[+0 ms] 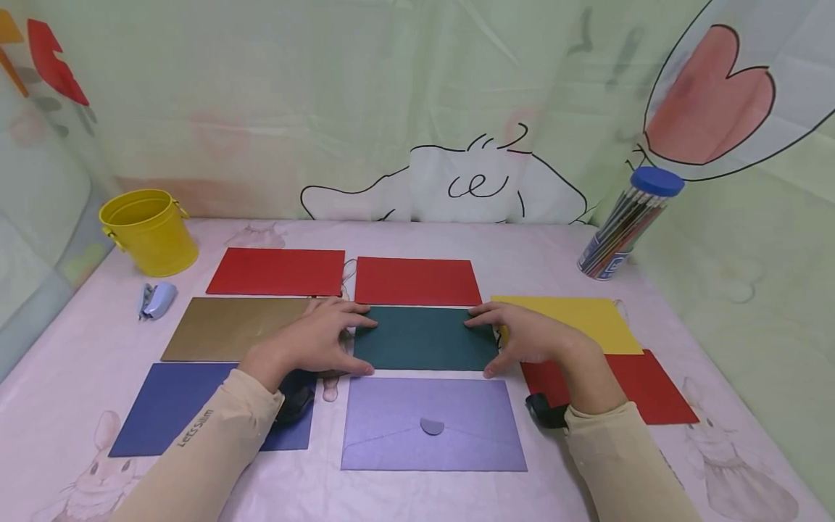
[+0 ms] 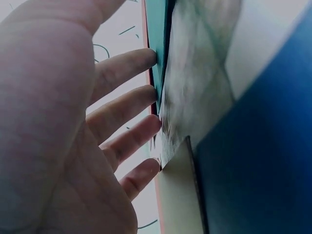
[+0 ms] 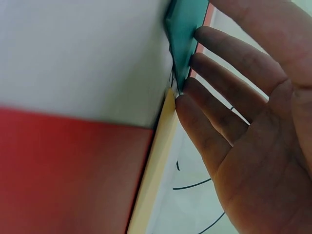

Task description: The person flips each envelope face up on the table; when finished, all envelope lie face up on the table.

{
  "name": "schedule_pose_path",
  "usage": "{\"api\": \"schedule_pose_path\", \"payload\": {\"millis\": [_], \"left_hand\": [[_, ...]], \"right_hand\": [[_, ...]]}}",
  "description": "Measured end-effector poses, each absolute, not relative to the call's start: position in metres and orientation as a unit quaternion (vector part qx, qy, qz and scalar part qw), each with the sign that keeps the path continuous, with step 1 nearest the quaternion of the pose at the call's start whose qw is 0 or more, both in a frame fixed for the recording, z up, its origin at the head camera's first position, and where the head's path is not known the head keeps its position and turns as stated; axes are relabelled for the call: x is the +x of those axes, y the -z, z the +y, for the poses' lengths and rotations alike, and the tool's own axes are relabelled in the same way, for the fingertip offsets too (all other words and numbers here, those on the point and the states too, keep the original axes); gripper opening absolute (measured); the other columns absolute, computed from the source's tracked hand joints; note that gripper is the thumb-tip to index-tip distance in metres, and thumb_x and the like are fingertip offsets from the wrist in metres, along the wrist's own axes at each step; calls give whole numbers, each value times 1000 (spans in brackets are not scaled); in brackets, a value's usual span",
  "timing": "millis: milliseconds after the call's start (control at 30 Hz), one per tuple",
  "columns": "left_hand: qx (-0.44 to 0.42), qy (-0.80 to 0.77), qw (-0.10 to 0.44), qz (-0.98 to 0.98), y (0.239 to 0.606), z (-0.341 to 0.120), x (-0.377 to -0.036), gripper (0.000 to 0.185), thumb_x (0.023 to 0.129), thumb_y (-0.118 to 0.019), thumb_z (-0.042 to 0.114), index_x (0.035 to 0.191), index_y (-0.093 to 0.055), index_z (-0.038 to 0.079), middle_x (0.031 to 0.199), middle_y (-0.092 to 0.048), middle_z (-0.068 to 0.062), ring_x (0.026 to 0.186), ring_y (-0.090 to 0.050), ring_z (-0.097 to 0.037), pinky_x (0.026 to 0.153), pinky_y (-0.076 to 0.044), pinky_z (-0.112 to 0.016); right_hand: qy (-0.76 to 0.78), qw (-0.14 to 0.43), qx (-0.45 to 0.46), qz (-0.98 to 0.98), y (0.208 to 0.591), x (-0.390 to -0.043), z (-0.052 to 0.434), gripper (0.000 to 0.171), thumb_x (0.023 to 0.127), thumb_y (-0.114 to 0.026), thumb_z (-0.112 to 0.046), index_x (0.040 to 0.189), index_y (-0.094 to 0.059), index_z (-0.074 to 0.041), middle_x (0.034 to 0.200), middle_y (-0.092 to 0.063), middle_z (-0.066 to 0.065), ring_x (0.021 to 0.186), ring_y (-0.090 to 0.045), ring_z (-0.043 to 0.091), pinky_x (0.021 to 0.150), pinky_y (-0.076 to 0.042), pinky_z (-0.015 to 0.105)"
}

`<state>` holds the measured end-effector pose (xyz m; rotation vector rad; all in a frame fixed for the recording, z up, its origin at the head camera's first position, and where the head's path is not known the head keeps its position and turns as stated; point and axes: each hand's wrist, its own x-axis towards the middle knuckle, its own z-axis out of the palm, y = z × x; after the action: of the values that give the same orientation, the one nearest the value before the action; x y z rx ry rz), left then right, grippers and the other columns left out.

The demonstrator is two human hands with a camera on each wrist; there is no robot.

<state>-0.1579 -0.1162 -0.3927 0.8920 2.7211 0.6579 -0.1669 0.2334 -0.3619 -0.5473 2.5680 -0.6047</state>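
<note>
Fingers spread wide, the left hand [image 1: 316,338] and right hand [image 1: 531,336] touch opposite short edges of the green rectangle [image 1: 419,338] between them. A red rectangle [image 1: 417,281] lies just beyond the fingers; nearer than the thumbs, a thin strip of surface [image 1: 430,374] borders the lilac envelope [image 1: 430,451].

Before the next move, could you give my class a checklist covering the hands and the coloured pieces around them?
1. Left hand at the left end of the green piece: ok.
2. Right hand at its right end: ok.
3. Gap between the green piece and the purple envelope: ok, a strip of cloth shows.
4. Gap between the yellow piece and the lower red piece: not ok, none shows from the head view.
5. Flap under the green piece: cannot tell, underside hidden.
</note>
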Motion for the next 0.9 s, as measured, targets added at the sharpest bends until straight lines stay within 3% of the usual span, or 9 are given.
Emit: {"api": "schedule_pose_path", "payload": {"millis": [533, 900], "left_hand": [[311, -228, 94, 918, 394, -116, -160, 67, 78, -75, 51, 136, -66, 18, 149, -50, -8, 138, -41, -30, 113, -22, -58], [307, -249, 103, 913, 394, -118, -160, 67, 79, -76, 48, 137, -65, 17, 150, -49, -8, 140, -38, -33, 114, -21, -62]], "right_hand": [[232, 225, -203, 924, 362, -170, 241, 74, 71, -92, -28, 137, -63, -13, 150, -44, 15, 135, -39, 40, 94, -52, 48], [252, 225, -212, 917, 363, -171, 245, 71, 72, -90, -28, 136, -64, -14, 147, -48, 13, 129, -45, 35, 95, -51, 48]]}}
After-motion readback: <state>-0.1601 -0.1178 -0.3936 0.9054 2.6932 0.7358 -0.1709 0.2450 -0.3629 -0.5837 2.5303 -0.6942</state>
